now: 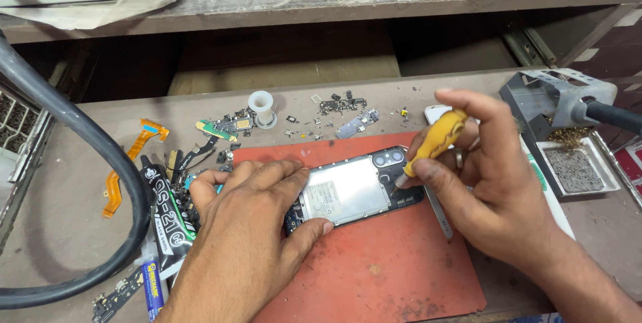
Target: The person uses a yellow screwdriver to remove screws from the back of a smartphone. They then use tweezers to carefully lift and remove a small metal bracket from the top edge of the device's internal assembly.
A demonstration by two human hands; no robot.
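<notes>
**Opened phone pinned flat, screwdriver tip at its camera end**

The phone (348, 191) lies back-up on the red mat (381, 263), its cover off and a silvery plate showing. Its long axis runs left to right with a slight tilt: the camera end points right and a little away from the person, the other end points left and a little toward them, under the left hand.

The left hand (247, 216) lies palm down over the phone's left end. Its fingers are spread across the top edge and the thumb presses against the near edge, so the grip is clamped on the phone, which sticks out to the right of the hand.

The right hand (488, 182) is closed on a yellow-handled screwdriver (438, 137), fingers wrapped round the handle. The handle slants up to the right and the tip points down and left, meeting the phone just below the camera lenses. The phone lies left of and below this grip.

On the tabletop (67, 216) behind the mat lie small boards and screws, a white spool (261, 105) and an orange flex cable (127, 162). A thick black hose (100, 162) loops at the left, and a grey stand (555, 99) sits at the right.
</notes>
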